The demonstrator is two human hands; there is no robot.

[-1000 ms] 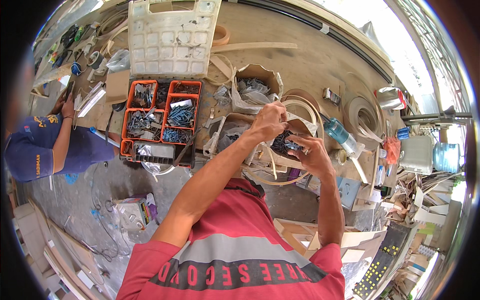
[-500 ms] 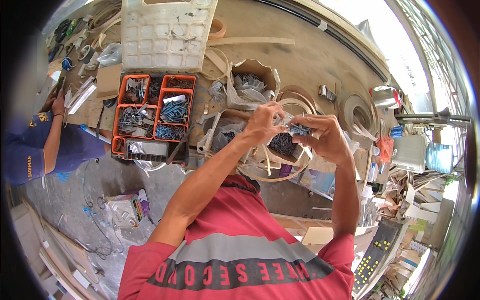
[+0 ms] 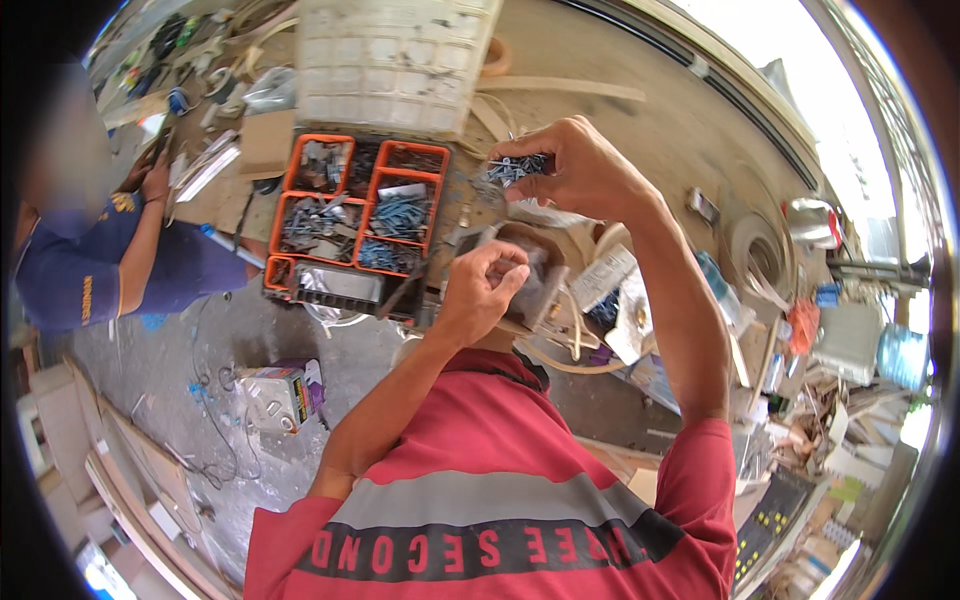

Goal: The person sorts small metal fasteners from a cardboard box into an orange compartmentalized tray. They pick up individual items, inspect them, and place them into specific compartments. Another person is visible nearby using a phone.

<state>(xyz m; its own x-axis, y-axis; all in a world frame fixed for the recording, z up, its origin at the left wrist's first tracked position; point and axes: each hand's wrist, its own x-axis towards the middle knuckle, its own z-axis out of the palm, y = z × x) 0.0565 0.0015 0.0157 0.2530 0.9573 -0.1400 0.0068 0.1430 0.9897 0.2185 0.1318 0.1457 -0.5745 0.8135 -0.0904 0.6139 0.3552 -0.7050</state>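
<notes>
My right hand (image 3: 582, 170) is closed round a bunch of grey screws (image 3: 516, 169), held above the bench just right of an organizer case. My left hand (image 3: 478, 292) hovers nearer to me with its fingers curled in; whatever they may hold is hidden. Beneath and beside it stands an opened cardboard box (image 3: 552, 292) lined with clear plastic. The organizer case (image 3: 402, 305) lies open on the left, its orange bins (image 3: 430, 228) filled with blue and grey screws and small metal pieces. Dark screws (image 3: 604, 308) show in another box to the right.
The case's cloudy lid (image 3: 390, 75) stands raised at the back. At left, a person (image 3: 85, 265) in blue holds a dark flat object. A wood strip (image 3: 565, 87), tape rolls (image 3: 757, 250) and a long black bar (image 3: 690, 65) lie on the bench. A boxed item (image 3: 275, 397) sits on the floor.
My hands have separated. The right one has moved left and farther away, carrying the screws toward the case, while the left has drawn back toward me. The whole view has shifted too.
</notes>
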